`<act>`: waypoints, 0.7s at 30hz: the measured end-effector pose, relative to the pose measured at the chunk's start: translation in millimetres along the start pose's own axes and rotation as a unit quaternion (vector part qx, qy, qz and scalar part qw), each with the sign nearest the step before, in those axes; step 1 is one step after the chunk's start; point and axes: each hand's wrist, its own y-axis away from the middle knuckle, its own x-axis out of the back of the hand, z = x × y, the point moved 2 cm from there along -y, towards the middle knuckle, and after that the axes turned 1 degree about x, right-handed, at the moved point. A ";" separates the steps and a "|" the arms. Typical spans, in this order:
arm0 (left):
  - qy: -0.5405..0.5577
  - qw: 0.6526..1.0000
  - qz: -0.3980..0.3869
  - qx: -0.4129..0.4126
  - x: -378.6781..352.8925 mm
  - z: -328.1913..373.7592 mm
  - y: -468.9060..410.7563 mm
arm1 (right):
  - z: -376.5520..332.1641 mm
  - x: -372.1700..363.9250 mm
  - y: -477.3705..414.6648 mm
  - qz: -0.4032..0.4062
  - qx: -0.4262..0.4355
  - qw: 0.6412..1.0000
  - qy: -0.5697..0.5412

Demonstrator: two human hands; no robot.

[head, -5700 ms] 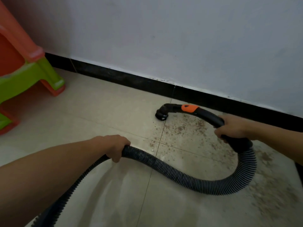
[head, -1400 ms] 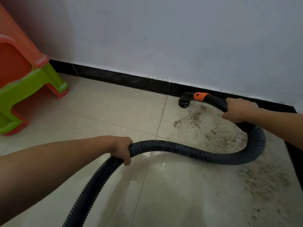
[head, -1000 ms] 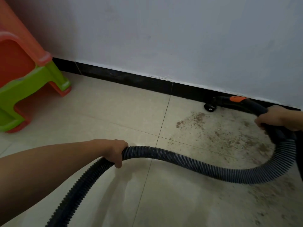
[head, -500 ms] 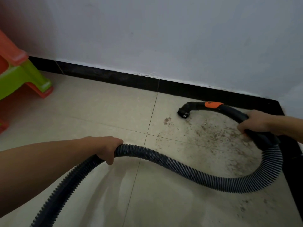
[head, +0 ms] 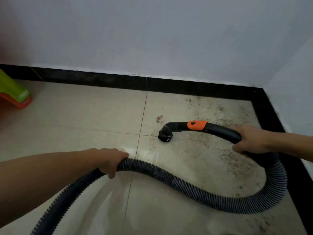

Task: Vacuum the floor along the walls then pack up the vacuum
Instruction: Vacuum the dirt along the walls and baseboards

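Right grip (head: 252, 139) clamped round wand (head: 220, 131) | left grip (head: 108, 160) clamped round hose (head: 186, 186) | wand lies left-right, nozzle (head: 165, 135) leftward, mouth down

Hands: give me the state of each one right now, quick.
Left hand: closed round the ribbed vacuum hose, holding it above the floor.
Right hand: closed round the black handle behind the orange collar.
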 end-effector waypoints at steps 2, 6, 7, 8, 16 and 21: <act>-0.005 1.000 -0.002 -0.010 -5.9 3.5 0.1 | -0.9 -3.1 5.4 0.016 0.008 0.999 0.030; -0.017 1.000 0.002 -0.014 -9.2 -0.5 4.8 | -13.3 -7.8 10.4 -0.003 0.055 0.996 0.065; -0.022 1.000 0.000 -0.012 -9.1 -2.0 6.5 | -17.7 -9.0 11.0 -0.007 0.057 0.996 0.068; -0.021 1.000 0.000 -0.008 -8.8 -3.2 8.0 | -22.1 -9.4 10.8 -0.003 0.057 0.995 0.076; -0.013 1.000 0.001 0.006 -13.7 -12.4 16.4 | -49.6 -25.8 12.6 -0.025 0.102 0.982 0.154; 0.033 0.999 0.025 0.020 -7.5 -16.6 16.5 | -41.3 -2.5 -8.8 0.082 0.010 0.988 0.128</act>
